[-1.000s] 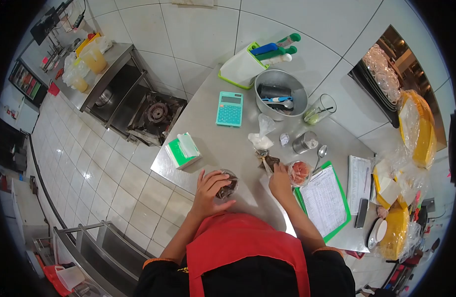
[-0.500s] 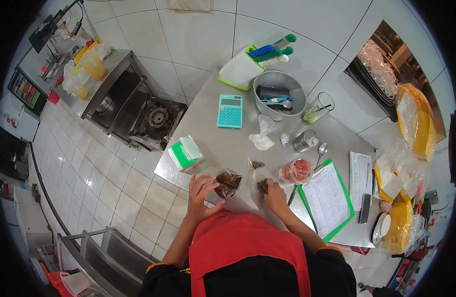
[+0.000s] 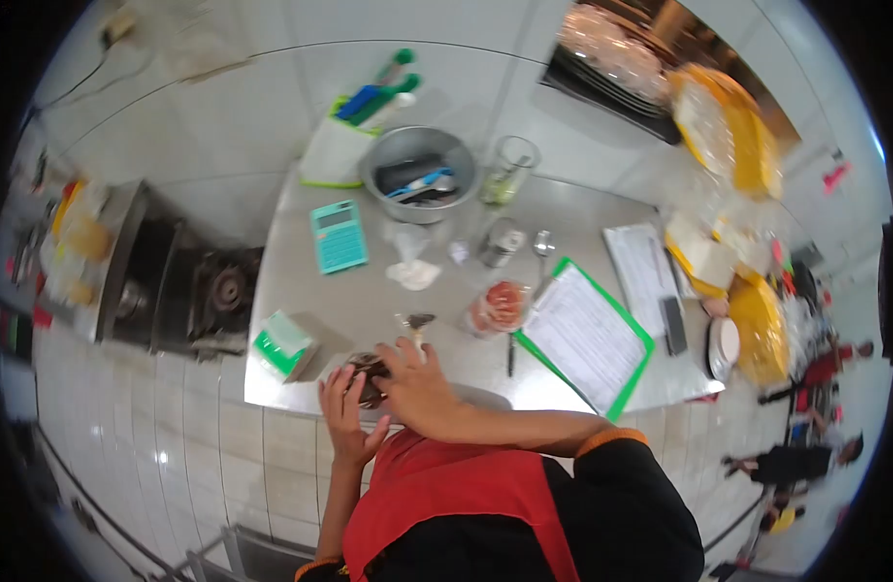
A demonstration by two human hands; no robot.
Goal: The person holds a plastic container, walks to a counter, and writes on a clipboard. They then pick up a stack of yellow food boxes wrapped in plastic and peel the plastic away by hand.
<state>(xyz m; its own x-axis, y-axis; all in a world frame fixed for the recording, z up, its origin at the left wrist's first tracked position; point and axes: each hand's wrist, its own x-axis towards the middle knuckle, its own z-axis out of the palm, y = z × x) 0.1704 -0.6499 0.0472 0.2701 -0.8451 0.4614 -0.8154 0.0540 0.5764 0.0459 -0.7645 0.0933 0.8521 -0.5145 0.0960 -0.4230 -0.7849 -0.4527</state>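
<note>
A small clear plastic bag with dark brown contents (image 3: 368,376) sits near the table's front edge. My left hand (image 3: 345,415) is against its left side, fingers long and pressed to the plastic. My right hand (image 3: 417,390) reaches across from the right, fingers bent over the bag's top and right side. Motion blur and the fingers hide much of the bag. Just beyond my right hand lies a small clear bag with a dark bit in it (image 3: 419,320). A clear container of pinkish-red contents (image 3: 500,308) stands to the right.
On the steel table (image 3: 301,233) are a green-and-white tissue pack (image 3: 283,346), calculator (image 3: 339,237), knife block (image 3: 332,153), metal pot (image 3: 420,165), bag of white powder (image 3: 413,274), glass (image 3: 510,170), metal canister (image 3: 502,242), spoon (image 3: 543,245), pen (image 3: 511,355) and green clipboard (image 3: 587,335).
My right hand has moved left from beside the dark bit to the brown bag. My left hand has closed in on the bag. The head view has turned right.
</note>
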